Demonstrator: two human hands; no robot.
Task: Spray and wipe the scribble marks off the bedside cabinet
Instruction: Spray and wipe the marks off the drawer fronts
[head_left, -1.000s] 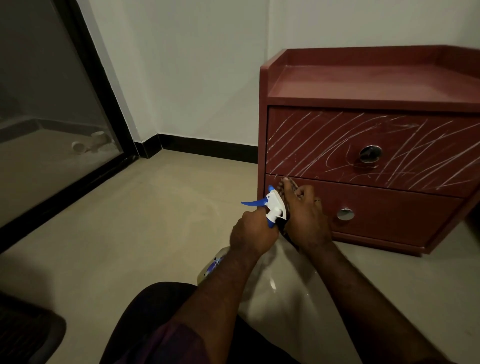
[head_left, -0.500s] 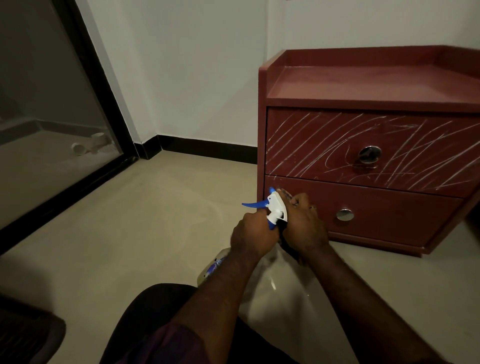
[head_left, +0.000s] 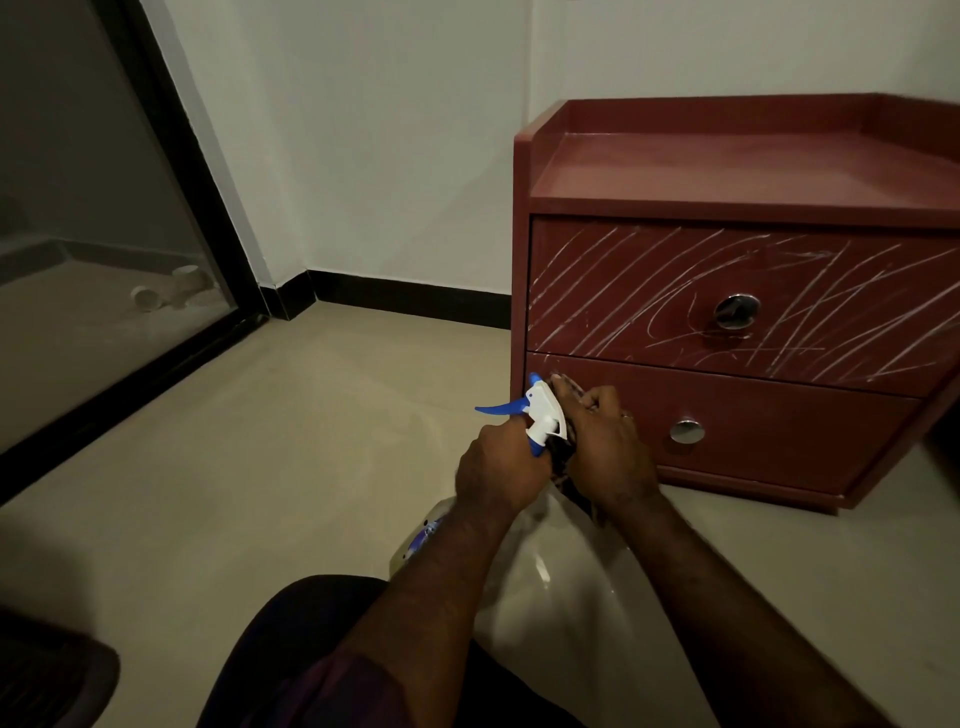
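L hand (head_left: 498, 467) grips spray bottle (head_left: 543, 415) neck; R hand (head_left: 608, 452) clutches dark cloth (head_left: 563, 454) against it. Scribble marks (head_left: 649, 291) across upper cabinet (head_left: 727, 171) front: up-right of hands, R nearer.

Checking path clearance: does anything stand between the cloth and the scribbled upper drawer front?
Nothing visible does. The right hand grips the dark cloth before the lower drawer; the scribbled drawer front above is unobstructed.

Left hand (head_left: 501, 467) grips spray bottle (head_left: 540, 415) neck. Right hand (head_left: 608, 452) bunches dark cloth (head_left: 563, 452) against nozzle. Scribble marks (head_left: 675, 296) cover cabinet (head_left: 727, 171) upper drawer.
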